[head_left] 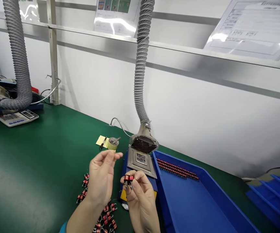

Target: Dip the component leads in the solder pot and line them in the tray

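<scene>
My right hand pinches a small coil of red copper wire with black parts and metal legs that point down. It is held in front of a blue solder pot, whose metal top has a square, shiny opening. My left hand is raised beside it on the left, thumb and fingertips pressed together. Whatever may be between those fingertips is too small to make out. More loose coils lie in a heap on the green table below my left hand, partly hidden by the forearm.
A blue tray on the right holds rows of coils along its far side. A fume hose with a hood hangs over the pot. Behind stand a small tin, a pen and, farther left, a calculator.
</scene>
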The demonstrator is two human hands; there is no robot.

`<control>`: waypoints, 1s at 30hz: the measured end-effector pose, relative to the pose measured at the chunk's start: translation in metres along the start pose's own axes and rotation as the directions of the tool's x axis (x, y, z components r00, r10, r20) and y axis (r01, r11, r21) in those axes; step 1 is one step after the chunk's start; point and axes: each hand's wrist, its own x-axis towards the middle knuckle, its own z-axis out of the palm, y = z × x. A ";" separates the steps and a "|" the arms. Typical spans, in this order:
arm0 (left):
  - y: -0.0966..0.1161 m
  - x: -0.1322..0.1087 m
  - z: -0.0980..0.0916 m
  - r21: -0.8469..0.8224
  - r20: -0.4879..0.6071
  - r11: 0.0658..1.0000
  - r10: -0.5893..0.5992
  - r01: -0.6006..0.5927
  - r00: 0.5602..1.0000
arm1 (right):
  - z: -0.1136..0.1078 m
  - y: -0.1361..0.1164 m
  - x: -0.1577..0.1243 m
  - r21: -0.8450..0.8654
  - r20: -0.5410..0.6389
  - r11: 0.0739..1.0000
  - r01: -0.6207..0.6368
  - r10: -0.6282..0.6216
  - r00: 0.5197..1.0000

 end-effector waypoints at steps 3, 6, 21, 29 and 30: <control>0.006 -0.001 -0.006 0.119 0.167 0.991 -0.088 0.068 0.982 | -0.004 0.001 0.001 0.040 -0.034 0.999 0.015 -0.013 0.999; 0.005 -0.010 -0.007 0.384 0.405 0.914 -0.292 0.128 0.867 | -0.006 0.002 0.002 0.000 -0.046 0.999 0.052 -0.052 0.998; 0.018 -0.024 -0.008 0.552 0.532 0.776 -0.610 0.305 0.587 | -0.021 -0.041 -0.002 -0.142 0.157 0.987 0.075 -0.052 0.986; 0.016 -0.026 -0.008 0.551 0.478 0.798 -0.541 0.243 0.692 | -0.028 -0.050 -0.007 -0.476 0.097 0.858 0.193 -0.167 0.981; 0.016 -0.026 -0.008 0.554 0.473 0.798 -0.538 0.240 0.698 | -0.026 -0.048 -0.008 -0.516 0.132 0.836 0.189 -0.141 0.981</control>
